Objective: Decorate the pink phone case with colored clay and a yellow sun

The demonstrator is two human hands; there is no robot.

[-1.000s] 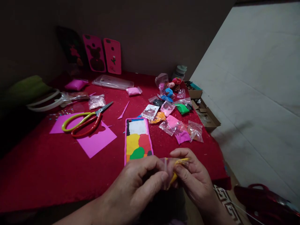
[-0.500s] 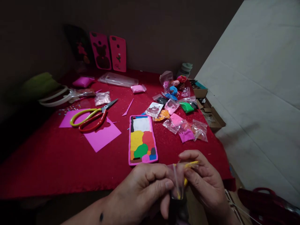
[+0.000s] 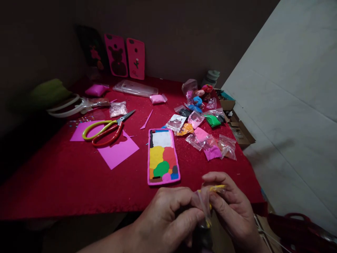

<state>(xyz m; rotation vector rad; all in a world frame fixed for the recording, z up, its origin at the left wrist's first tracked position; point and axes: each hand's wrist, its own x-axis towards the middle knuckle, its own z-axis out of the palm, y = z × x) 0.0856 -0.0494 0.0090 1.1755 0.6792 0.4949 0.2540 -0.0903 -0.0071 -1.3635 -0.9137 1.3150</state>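
Note:
Both hands meet at the front of the table, gripping a small clear zip bag point(image 3: 204, 203) with bits of yellow clay point(image 3: 218, 188) in it. My left hand point(image 3: 173, 214) pinches the zip edge between thumb and fingers. On the other side, my right hand point(image 3: 231, 207) is closed on the end where the yellow clay shows. Just beyond the hands lies a phone case point(image 3: 160, 158) with a pink rim, covered in patches of white, yellow, red, green and other colours.
Scissors point(image 3: 113, 130) with yellow and red handles rest on pink paper point(image 3: 121, 154). Several bags of coloured clay point(image 3: 213, 121) are heaped at the right. Decorated phone cases point(image 3: 135, 58) stand against the back wall. A pink modelling tool point(image 3: 147, 119) and a clear case point(image 3: 135, 88) lie mid-table.
The left hand has shifted slightly right and turned, so the zip edge tilts more. Both hands keep hold of the bag. The whole view has drifted a little.

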